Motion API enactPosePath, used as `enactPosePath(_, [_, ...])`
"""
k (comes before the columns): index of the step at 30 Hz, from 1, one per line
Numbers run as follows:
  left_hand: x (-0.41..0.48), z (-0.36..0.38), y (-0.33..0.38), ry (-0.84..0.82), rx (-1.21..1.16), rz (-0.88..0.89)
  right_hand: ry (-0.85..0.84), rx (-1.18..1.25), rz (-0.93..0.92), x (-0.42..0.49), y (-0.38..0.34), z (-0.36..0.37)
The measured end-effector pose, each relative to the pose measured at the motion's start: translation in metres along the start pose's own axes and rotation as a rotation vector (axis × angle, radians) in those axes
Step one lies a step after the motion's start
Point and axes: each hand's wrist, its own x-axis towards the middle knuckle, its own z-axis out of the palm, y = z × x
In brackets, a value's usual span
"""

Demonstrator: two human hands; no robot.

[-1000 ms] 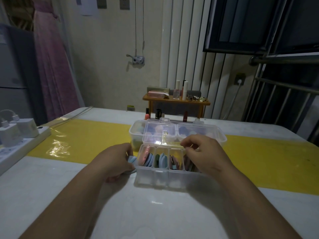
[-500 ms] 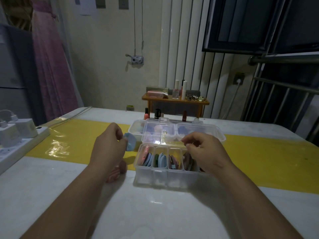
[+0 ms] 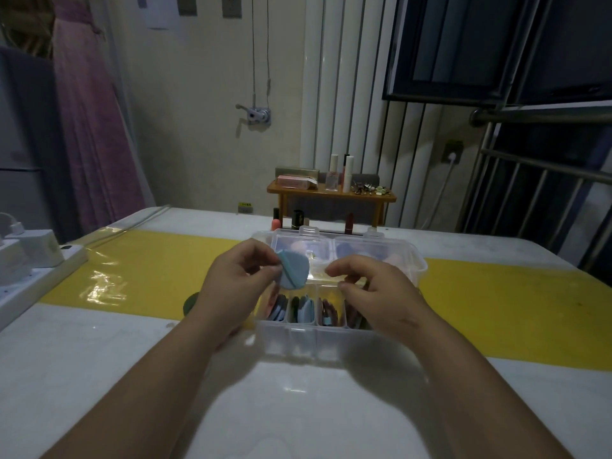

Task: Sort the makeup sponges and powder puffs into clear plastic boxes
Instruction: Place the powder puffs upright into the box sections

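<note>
My left hand (image 3: 231, 286) pinches a round light-blue powder puff (image 3: 293, 270) and holds it above the left end of the near clear plastic box (image 3: 318, 336). That box has several compartments, and flat puffs in pink, blue, green and dark red stand on edge in them. My right hand (image 3: 374, 289) hovers over the box's right half, fingers loosely curled, holding nothing. A second clear box (image 3: 410, 260) with its lid raised stands right behind, with pale sponges dimly visible inside. A dark green puff (image 3: 189, 303) lies on the table, partly hidden behind my left wrist.
The white table (image 3: 99, 376) carries a yellow strip (image 3: 496, 303) across its middle. A white power strip with chargers (image 3: 29, 260) sits at the left edge. Lipsticks (image 3: 349, 223) stand behind the boxes, and a small wooden shelf (image 3: 331, 193) holds cosmetics.
My left hand lifted the blue puff from the table beside the box and carried it right, over the box. My right hand has risen slightly above the compartments.
</note>
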Motion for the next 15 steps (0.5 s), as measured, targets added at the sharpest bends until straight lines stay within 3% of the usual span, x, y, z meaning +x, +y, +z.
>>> enactPosePath(9, [-0.006, 0.003, 0.003, -0.141, 0.073, -0.014, -0.102, -0.002, 0.0, -0.001, -0.006, 0.006])
enactPosePath(15, [-0.001, -0.001, -0.004, -0.025, 0.336, -0.03, 0.21, 0.081, 0.042, 0.001, -0.001, -0.009])
